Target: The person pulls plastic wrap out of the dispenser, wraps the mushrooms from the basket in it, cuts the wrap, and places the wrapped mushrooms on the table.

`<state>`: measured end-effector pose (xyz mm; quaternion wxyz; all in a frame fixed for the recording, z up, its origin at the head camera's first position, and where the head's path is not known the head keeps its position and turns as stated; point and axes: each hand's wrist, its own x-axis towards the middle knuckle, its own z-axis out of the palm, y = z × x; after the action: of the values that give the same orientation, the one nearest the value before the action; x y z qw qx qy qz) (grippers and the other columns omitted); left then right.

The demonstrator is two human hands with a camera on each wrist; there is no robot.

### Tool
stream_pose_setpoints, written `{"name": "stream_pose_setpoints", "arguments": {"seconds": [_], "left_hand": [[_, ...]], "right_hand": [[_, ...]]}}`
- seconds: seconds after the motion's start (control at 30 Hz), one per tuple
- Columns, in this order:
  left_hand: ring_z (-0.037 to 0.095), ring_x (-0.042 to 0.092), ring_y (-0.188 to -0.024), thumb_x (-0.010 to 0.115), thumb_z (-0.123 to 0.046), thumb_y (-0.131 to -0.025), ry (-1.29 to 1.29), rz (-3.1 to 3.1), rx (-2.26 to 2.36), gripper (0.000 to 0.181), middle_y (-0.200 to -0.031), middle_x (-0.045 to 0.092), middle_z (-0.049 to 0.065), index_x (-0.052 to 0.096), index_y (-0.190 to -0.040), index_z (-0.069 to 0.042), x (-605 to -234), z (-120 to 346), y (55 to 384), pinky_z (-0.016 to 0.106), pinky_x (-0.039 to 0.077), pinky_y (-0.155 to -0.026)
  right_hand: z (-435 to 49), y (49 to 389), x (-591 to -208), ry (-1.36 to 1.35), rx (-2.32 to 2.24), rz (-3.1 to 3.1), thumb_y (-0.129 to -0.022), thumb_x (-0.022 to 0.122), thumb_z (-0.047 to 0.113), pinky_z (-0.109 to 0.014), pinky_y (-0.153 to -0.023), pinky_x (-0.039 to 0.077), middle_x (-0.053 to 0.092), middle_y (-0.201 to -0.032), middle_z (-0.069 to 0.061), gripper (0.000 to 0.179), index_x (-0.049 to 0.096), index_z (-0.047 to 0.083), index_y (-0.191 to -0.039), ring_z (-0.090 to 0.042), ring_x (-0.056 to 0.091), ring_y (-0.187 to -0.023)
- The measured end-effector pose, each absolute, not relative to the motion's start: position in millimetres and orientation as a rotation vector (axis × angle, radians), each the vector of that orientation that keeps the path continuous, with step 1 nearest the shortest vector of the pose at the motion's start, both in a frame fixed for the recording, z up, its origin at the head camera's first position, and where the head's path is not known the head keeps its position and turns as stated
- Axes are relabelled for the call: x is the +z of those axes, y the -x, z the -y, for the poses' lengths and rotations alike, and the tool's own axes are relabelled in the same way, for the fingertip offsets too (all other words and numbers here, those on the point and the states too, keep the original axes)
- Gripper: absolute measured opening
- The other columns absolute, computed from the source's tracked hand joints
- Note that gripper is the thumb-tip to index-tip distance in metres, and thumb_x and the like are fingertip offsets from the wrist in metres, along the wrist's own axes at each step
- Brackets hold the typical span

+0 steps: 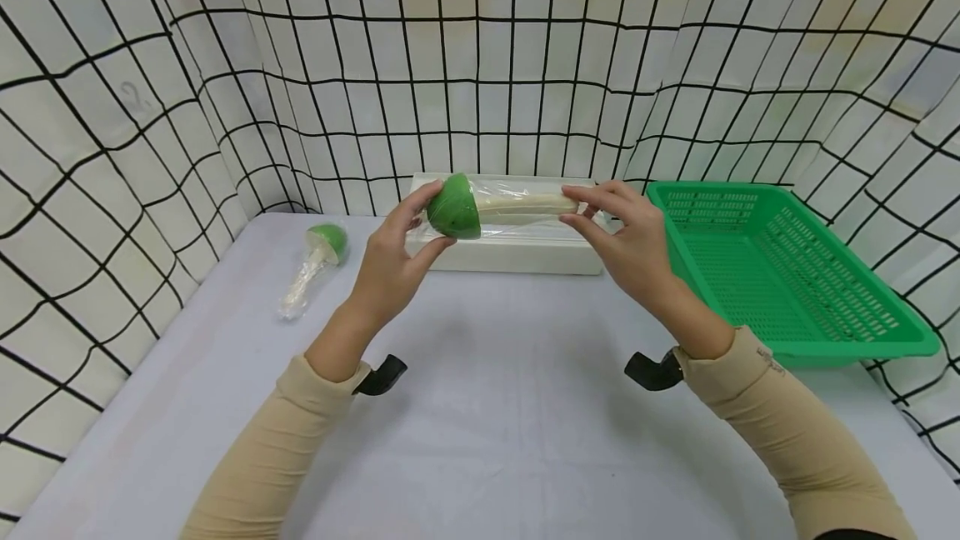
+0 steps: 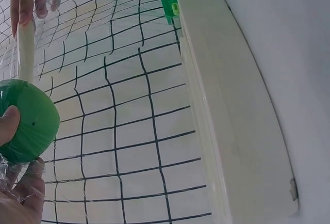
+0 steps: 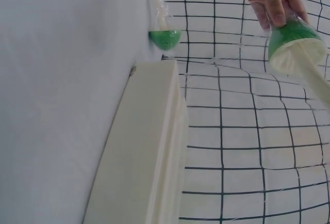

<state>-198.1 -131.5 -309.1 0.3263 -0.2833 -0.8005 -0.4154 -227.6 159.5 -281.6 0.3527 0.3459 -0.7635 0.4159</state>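
Green-capped and sheathed in clear film (image 1: 517,184), the mushroom (image 1: 487,205) is held crosswise between the fingertips of the left hand (image 1: 390,263) and the right hand (image 1: 634,236), across the white box (image 1: 517,258) in the head view. Risks, left to right: the other mushroom (image 1: 328,242), lying wrapped to the left of the left fingers, could be knocked if that hand swings outward. Within the left fingers, the smooth round cap (image 1: 456,205) could slip under its film should the pinch ease. Between the two sets of fingers, the film could snag on the box's edge and tear if lowered carelessly. At the right fingertips, the stem (image 1: 521,204) could droop if that support slackens. Just right of the right fingers, the basket (image 1: 757,257) could be nudged by a wide swing. Fingers: the left thumb and fingers stand well parted, gripping the cap from opposite sides; the right thumb and forefinger stand close together, pinching the wrapped stem near its end. Firmness of either grip cannot be told.
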Motion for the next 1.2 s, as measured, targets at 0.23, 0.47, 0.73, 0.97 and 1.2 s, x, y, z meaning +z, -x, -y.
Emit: {"name": "stream_pose_setpoints", "arguments": {"seconds": [0.23,0.47,0.73,0.97,1.2], "left_hand": [[0.035,0.056,-0.129,0.078,0.007,-0.086,0.753,2.07,-1.075,0.066,-0.145,0.055,0.019,0.049,-0.145,0.002,-309,130,195,0.05,0.05,-0.101],[0.035,0.056,-0.129,0.079,0.009,-0.084,0.759,2.039,-1.076,0.066,-0.144,0.056,0.019,0.051,-0.143,0.003,-308,128,190,0.05,0.05,-0.1],[0.033,0.056,-0.13,0.081,0.009,-0.082,0.772,2.017,-1.065,0.068,-0.144,0.056,0.019,0.05,-0.142,0.004,-307,127,187,0.05,0.052,-0.098],[0.033,0.057,-0.129,0.081,0.01,-0.081,0.79,1.996,-1.049,0.066,-0.143,0.057,0.018,0.052,-0.14,0.003,-306,127,182,0.05,0.052,-0.096],[0.032,0.056,-0.13,0.082,0.011,-0.08,0.812,1.976,-1.036,0.066,-0.143,0.057,0.017,0.053,-0.139,0.004,-302,127,179,0.05,0.052,-0.096]], "right_hand": [[-161,225,-282,-0.915,1.066,1.944,-0.079,0.084,-0.006,-0.029,-0.076,0.041,0.067,-0.09,-0.015,0.035,0.076,-0.003,-0.112,-0.025,0.06,-0.083],[-164,220,-279,-0.932,1.003,1.936,-0.077,0.086,-0.006,-0.032,-0.077,0.04,0.066,-0.088,-0.014,0.036,0.077,-0.002,-0.111,-0.026,0.061,-0.083],[-166,217,-279,-0.938,1.008,1.913,-0.077,0.084,-0.009,-0.031,-0.077,0.04,0.065,-0.087,-0.015,0.036,0.076,-0.002,-0.112,-0.027,0.06,-0.083],[-168,213,-279,-0.945,1.026,1.891,-0.076,0.085,-0.011,-0.029,-0.078,0.039,0.065,-0.087,-0.015,0.037,0.076,-0.004,-0.111,-0.026,0.059,-0.083],[-170,209,-276,-0.967,1.029,1.882,-0.076,0.084,-0.011,-0.026,-0.08,0.041,0.065,-0.086,-0.014,0.036,0.075,-0.006,-0.111,-0.024,0.059,-0.084]]}}
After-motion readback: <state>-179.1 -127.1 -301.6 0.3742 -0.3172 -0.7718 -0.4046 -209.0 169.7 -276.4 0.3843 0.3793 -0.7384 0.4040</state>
